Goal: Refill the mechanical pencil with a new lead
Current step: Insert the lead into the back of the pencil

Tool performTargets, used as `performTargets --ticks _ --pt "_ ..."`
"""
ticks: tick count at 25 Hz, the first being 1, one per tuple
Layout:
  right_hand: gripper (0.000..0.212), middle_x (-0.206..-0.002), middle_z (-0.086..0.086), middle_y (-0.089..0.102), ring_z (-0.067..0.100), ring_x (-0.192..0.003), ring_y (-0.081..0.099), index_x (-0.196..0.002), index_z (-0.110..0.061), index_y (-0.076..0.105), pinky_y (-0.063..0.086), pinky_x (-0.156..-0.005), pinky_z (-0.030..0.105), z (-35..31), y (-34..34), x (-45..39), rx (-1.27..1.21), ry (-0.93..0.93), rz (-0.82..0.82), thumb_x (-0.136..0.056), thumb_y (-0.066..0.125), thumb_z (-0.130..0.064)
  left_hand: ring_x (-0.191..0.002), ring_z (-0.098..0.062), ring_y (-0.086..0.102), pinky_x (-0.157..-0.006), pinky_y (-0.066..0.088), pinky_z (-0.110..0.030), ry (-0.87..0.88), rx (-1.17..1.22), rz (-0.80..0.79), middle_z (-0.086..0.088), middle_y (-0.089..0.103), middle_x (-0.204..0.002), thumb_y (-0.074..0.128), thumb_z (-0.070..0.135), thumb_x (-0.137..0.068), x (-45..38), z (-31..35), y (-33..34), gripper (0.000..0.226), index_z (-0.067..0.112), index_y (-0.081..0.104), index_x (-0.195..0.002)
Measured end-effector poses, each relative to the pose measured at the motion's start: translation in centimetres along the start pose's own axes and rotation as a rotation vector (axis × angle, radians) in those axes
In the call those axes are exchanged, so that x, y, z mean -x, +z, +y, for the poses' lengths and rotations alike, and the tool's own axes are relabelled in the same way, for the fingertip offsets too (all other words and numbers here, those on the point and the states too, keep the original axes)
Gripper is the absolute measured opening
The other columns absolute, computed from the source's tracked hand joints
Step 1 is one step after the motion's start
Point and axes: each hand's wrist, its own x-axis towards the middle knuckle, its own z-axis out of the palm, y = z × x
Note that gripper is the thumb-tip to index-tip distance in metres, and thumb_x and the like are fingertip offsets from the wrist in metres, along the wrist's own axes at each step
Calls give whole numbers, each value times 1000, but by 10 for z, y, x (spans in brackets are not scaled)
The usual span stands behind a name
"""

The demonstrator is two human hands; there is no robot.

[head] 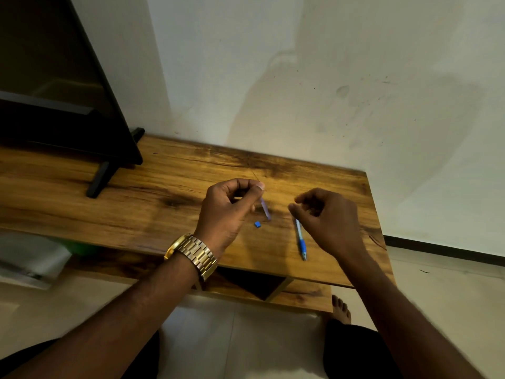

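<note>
My left hand (229,206) hovers over the wooden table (153,203), thumb and forefinger pinched on a thin dark lead (255,175) that sticks up past the fingertips. Just below that thumb is a slim purple lead case (265,209), apparently lying on the table. Its small blue cap (257,224) lies beside it. The blue and clear mechanical pencil (301,242) rests on the table with its tip toward me. My right hand (328,220) hangs over the pencil's far end, fingers loosely curled and apart, holding nothing.
A black screen (62,86) on a stand (99,179) takes up the table's left part. The table's right edge (381,228) is close to my right hand. The wall rises behind; a lower shelf, the tiled floor and a bare foot (341,310) lie below.
</note>
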Motion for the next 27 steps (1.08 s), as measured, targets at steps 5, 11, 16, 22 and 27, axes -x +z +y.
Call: performTargets --ticks 5,11,16,22,27 --pt "20 -94 6 74 17 -77 73 -99 -11 75 68 -73 42 37 13 -12 319 284 -262 -95 82 -29 -66 3 68 -54 49 -16 -102 67 42 10 81 -86 78 34 -94 -1 -2 -6 10 26 82 -98" --pt "15 -106 14 72 31 -92 71 -110 -4 71 61 -80 48 26 37 -13 359 173 -211 -100 69 -16 -64 5 68 -57 50 -19 -146 112 27 15 81 -84 77 32 -96 -1 4 -12 12 24 81 -103" --pt "4 -97 -8 79 10 -94 76 -106 -26 68 63 -76 31 -22 17 10 -198 -40 -195 -103 69 -28 -71 1 71 -61 52 -21 -131 124 32 14 81 -88 75 35 -97 -1 10 -16 21 21 80 -111" --pt "3 -93 -12 82 4 -91 76 -106 -23 67 58 -71 23 -39 6 28 -236 -156 -189 -104 69 -23 -93 -9 80 -66 59 -21 -39 143 -53 3 84 -107 70 28 -101 5 16 -5 12 21 78 -107" --pt "8 -90 -12 81 6 -87 77 -109 -21 69 54 -70 13 -37 3 27 -230 -143 -198 -102 71 -23 -105 -18 81 -74 63 -22 -33 181 -67 -4 84 -109 71 21 -100 8 14 2 14 15 78 -110"
